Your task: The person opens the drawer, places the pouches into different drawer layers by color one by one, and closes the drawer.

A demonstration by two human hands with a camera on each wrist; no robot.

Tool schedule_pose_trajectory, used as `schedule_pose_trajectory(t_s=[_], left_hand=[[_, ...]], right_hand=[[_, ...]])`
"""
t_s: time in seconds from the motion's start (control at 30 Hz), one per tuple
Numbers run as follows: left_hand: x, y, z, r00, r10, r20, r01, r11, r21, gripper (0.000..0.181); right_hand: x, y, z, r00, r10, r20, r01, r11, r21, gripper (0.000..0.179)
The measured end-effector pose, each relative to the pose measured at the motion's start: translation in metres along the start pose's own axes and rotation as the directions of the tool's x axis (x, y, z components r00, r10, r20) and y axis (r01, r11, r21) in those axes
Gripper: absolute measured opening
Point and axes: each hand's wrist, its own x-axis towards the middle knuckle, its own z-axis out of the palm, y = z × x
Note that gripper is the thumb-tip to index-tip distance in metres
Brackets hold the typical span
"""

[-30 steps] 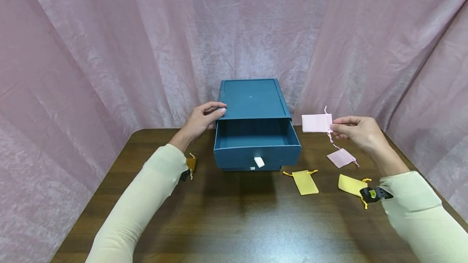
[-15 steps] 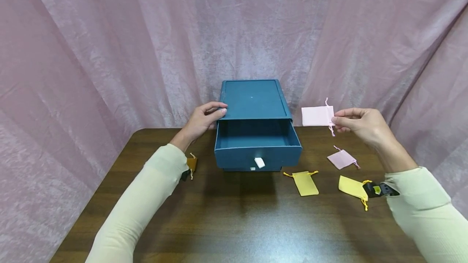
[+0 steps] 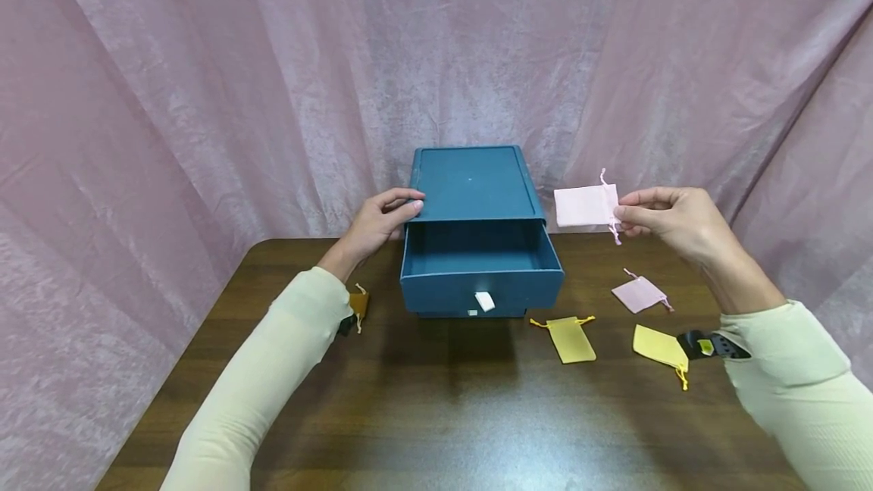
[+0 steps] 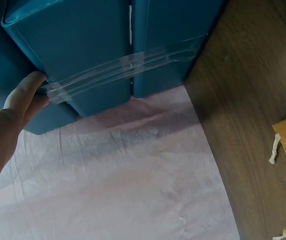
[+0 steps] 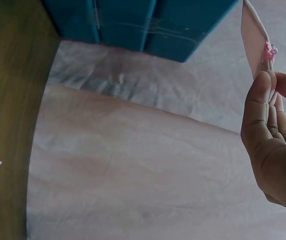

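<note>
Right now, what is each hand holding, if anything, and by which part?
The right hand pinches a pale pink drawstring pouch by its drawstring end. The left hand merely touches the left edge of the teal drawer unit.

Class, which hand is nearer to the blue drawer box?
Left. The left hand touches the left edge of the box; the right hand is apart, off to its right, pinching a pink pouch.
</note>
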Motion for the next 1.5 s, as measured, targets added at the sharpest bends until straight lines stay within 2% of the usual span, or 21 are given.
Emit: schedule_pose_trajectory(t_s=[0.43,0.77,1.07,1.3,1.5], left_hand=[[0.000,0.000,-0.001,1.000,-0.015,-0.003,0.015,1.000,0.017,0.033],[0.001,-0.001,-0.001,1.000,-0.011,0.005,0.011,1.000,0.012,0.036],[0.000,-0.001,0.000,1.000,-0.006,0.004,0.006,1.000,-0.010,0.035],[0.000,0.001,0.000,1.000,-0.012,-0.002,0.012,1.000,0.013,0.036],[0.002,-0.001,0.000,1.000,-0.009,-0.006,0.009,1.000,0.012,0.036]], right_hand=[[-0.002,-0.018,0.006,1.000,-0.025,0.015,0.026,0.998,-0.055,0.018],[-0.004,-0.028,0.016,0.997,-0.062,0.046,0.063,0.998,-0.007,0.023],[-0.005,-0.037,0.027,0.993,-0.073,0.090,0.078,0.996,-0.044,0.038],[-0.003,-0.045,0.035,0.988,-0.094,0.122,0.097,0.995,-0.022,0.037],[-0.003,-0.051,0.044,0.986,-0.081,0.145,0.084,0.996,-0.015,0.036]])
